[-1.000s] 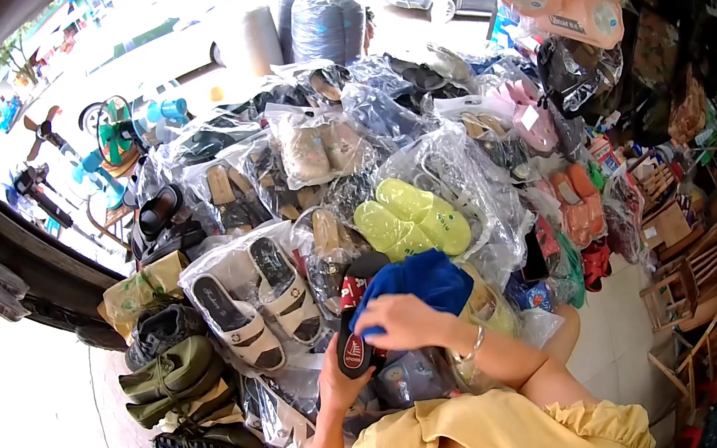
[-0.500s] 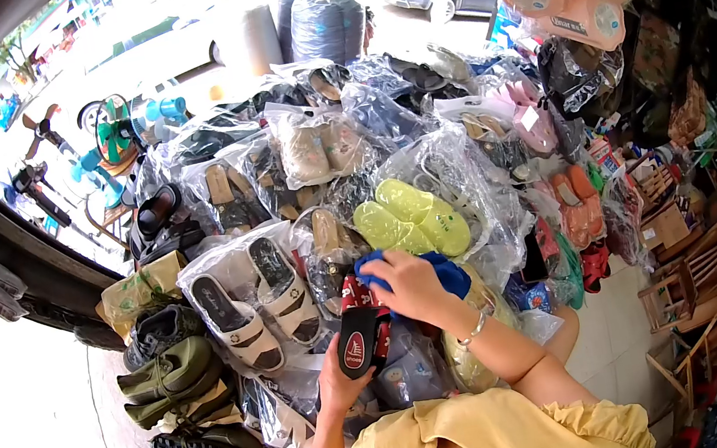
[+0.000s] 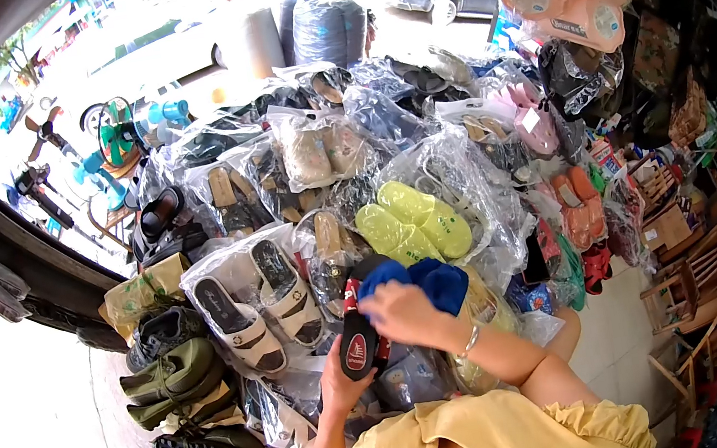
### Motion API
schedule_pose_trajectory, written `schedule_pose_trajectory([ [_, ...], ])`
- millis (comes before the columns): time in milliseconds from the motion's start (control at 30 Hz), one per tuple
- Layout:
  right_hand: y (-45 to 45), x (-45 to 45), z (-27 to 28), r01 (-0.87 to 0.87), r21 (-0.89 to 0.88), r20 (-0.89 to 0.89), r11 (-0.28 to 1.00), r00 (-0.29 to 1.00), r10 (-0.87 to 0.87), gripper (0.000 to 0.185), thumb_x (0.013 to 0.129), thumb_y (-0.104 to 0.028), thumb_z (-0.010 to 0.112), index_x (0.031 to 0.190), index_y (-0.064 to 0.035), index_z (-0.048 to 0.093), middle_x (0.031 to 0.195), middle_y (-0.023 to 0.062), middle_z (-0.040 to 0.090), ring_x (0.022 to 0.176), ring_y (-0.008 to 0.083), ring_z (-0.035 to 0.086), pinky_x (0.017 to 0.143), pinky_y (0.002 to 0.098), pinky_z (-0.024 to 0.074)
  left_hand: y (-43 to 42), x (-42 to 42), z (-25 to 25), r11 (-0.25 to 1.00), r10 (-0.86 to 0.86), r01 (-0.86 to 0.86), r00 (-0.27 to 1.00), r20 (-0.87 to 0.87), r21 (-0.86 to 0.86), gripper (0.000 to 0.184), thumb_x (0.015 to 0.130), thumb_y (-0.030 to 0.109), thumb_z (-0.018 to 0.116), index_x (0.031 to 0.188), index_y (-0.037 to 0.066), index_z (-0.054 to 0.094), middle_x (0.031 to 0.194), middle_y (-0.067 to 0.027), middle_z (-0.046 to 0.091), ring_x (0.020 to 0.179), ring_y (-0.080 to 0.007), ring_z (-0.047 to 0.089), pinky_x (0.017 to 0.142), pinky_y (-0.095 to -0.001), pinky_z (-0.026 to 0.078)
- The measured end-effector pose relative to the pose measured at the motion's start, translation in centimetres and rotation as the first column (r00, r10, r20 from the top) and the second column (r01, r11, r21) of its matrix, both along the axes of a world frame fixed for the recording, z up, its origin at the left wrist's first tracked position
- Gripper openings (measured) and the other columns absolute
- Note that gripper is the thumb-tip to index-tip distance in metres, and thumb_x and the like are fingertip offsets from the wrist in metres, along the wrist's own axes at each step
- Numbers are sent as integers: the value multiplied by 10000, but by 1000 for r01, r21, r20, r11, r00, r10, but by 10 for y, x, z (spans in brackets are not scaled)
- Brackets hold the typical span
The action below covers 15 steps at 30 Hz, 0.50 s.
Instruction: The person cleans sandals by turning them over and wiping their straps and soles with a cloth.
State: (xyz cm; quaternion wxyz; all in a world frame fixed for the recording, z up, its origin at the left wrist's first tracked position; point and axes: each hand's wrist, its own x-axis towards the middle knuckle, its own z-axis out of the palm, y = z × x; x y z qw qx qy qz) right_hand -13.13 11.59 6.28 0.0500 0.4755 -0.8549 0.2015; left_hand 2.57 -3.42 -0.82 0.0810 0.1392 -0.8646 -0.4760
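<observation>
The black sandal, with a red patterned strap, is positioned in front of the yellow garment, over bagged footwear. Left hand: fingers grasping the sandal's near end. Right hand: fingers grasping the blue cloth beside the strap. Yellow-green slippers lie beyond the cloth; white sandals lie left.
</observation>
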Motion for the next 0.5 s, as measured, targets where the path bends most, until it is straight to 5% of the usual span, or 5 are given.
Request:
schedule_pose_trajectory([
  [100,0,29,-5,-119,129,26,984,993,117,147,811,-202,655,944,-146,680,858,98,618,804,288,626,691,398,526,-1,2,-3,1000,-1,1,1000,9,10,978,616,193,894,1432,24,381,1259,-212,592,1143,-357,604,956,-404,501],
  [200,8,8,26,-104,-96,386,990,913,133,203,841,-231,645,1031,-183,695,868,99,617,847,291,641,704,409,538,-1,5,-6,998,10,-10,1000,-3,62,979,613,199,896,1429,23,384,1265,-210,588,1149,-359,599,963,-407,496],
  [333,1,-9,21,145,-217,86,965,988,-129,238,817,-226,691,1042,-150,688,872,107,612,802,302,628,676,401,528,1,1,-4,1000,-3,3,1000,-23,-25,988,613,155,886,1442,42,361,1248,-210,601,1143,-345,612,950,-405,507],
  [433,-3,43,-16,-153,89,-39,984,987,157,116,766,-205,665,859,-136,648,830,66,600,726,242,615,613,344,509,-2,0,-7,1000,3,-3,1000,-26,-25,986,609,150,884,1442,48,365,1248,-209,601,1141,-343,614,948,-404,508],
  [500,1,40,-5,-191,11,175,981,967,187,212,787,-222,688,976,-126,679,880,94,626,798,275,643,690,380,534,-3,4,-12,1000,-17,17,1000,6,25,986,607,149,883,1441,49,366,1245,-209,601,1142,-345,613,947,-405,507],
])
